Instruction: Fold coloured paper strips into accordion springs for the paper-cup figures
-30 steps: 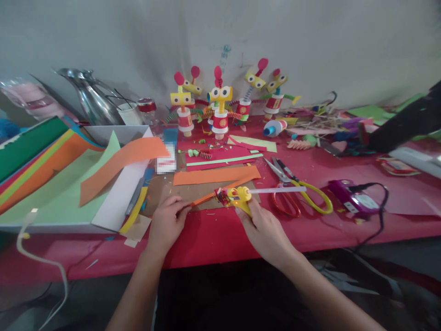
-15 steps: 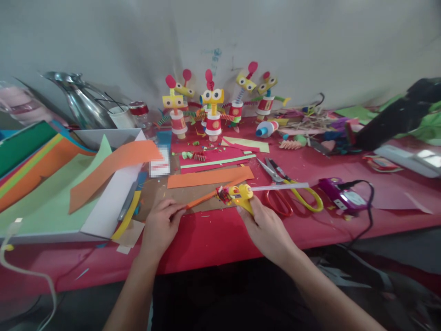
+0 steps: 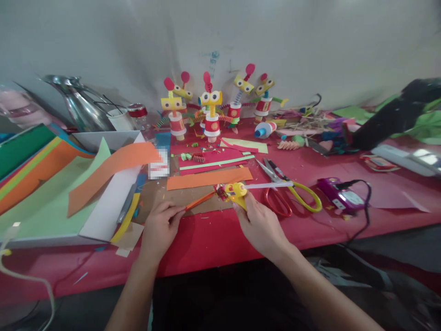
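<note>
My right hand (image 3: 261, 221) is closed round the handle of a yellow hot glue gun (image 3: 237, 192), with a long clear glue stick (image 3: 270, 185) sticking out of its back. The gun's nozzle end, crusted with red and dark bits, points left and meets the far end of a narrow orange paper strip (image 3: 200, 201). Pinched in my left hand (image 3: 163, 227) is the near end of that strip. Just behind lies a wider orange paper strip (image 3: 210, 178) on a brown board (image 3: 151, 189).
Two pairs of scissors (image 3: 279, 202) and a purple device with a cable (image 3: 339, 195) lie to the right. Paper cup figures (image 3: 211, 126) stand against the wall. At left is a white box (image 3: 103, 216) of coloured paper; behind it, a metal jug (image 3: 82, 110).
My right hand has brought the glue gun slightly left and nearer the orange strip. The glue stick shows shorter behind the gun. My left hand keeps its pinch.
</note>
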`<state>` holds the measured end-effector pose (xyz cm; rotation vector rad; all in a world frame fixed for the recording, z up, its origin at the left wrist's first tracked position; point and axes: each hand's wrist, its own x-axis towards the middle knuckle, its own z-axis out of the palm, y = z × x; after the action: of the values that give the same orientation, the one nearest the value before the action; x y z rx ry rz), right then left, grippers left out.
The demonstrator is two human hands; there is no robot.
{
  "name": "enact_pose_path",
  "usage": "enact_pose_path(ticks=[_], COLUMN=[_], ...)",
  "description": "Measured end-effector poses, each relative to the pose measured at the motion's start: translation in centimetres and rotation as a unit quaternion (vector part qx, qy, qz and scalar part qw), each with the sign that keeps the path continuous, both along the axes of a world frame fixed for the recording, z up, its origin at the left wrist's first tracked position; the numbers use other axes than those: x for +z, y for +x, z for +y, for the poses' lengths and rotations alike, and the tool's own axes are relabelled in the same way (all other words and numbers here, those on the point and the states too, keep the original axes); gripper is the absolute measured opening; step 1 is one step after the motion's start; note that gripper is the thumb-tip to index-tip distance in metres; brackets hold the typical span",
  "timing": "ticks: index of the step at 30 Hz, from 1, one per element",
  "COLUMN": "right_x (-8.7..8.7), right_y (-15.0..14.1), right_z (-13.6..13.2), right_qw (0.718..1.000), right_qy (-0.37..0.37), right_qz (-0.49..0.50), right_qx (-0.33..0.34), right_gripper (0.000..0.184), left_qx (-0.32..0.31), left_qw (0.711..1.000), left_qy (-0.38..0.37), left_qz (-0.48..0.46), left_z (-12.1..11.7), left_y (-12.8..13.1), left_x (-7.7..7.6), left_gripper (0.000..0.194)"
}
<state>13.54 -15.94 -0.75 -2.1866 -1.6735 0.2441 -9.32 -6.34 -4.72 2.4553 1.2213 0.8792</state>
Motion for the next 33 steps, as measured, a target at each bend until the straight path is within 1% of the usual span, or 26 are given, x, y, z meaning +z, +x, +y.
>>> enact_pose_path(ticks=[3,7,9,15,17,19,23,26,30,32,33], right_x=[0.2,0.2,0.3,0.8,0.8,0.6,0.5,0.4,0.2,0.3,0.4], right_y=[0.0,-0.8,-0.7,0.8,0.4,-0.7,-3.3,-4.4,-4.4,-3.6,-3.0], right_z=[0.0,-0.1,-0.1,-0.2,-0.3,-0.3,-0.2,-0.1,0.0,-0.1,-0.1], right_qw=[0.999,0.999,0.999,0.997,0.998,0.999,0.997,0.994,0.994,0.995,0.997], right_qy=[-0.003,0.0,-0.005,-0.011,-0.009,-0.007,-0.002,-0.003,0.004,0.004,0.013], right_qz=[-0.035,-0.028,-0.019,-0.067,-0.061,-0.047,-0.018,0.003,0.016,0.019,0.013], right_qx=[-0.015,0.018,0.026,-0.024,-0.009,0.019,0.076,0.105,0.106,0.093,0.072], right_gripper=[0.026,0.027,0.027,0.028,0.027,0.027,0.028,0.027,0.032,0.033,0.031], left_qx=[0.001,0.001,0.002,-0.001,-0.001,0.002,0.018,0.021,0.044,0.049,0.047], left_qw=[1.0,1.0,1.0,1.0,1.0,1.0,0.999,0.998,0.997,0.997,0.997], left_qy=[-0.001,0.008,0.01,0.006,0.011,0.009,-0.019,-0.04,-0.035,-0.031,-0.028], left_qz=[0.0,-0.01,-0.013,-0.017,-0.021,-0.019,-0.03,-0.042,-0.047,-0.05,-0.05], left_z=[0.0,0.1,0.1,0.2,0.3,0.2,0.1,0.0,0.0,0.1,0.1], left_y=[0.0,-0.1,-0.1,0.0,0.0,0.0,0.0,-0.1,-0.2,-0.3,-0.3], left_x=[0.0,-0.2,-0.3,-0.3,-0.3,-0.3,0.0,0.1,-0.1,-0.2,-0.2], left_gripper=[0.024,0.022,0.022,0.022,0.022,0.021,0.017,0.013,0.015,0.013,0.013])
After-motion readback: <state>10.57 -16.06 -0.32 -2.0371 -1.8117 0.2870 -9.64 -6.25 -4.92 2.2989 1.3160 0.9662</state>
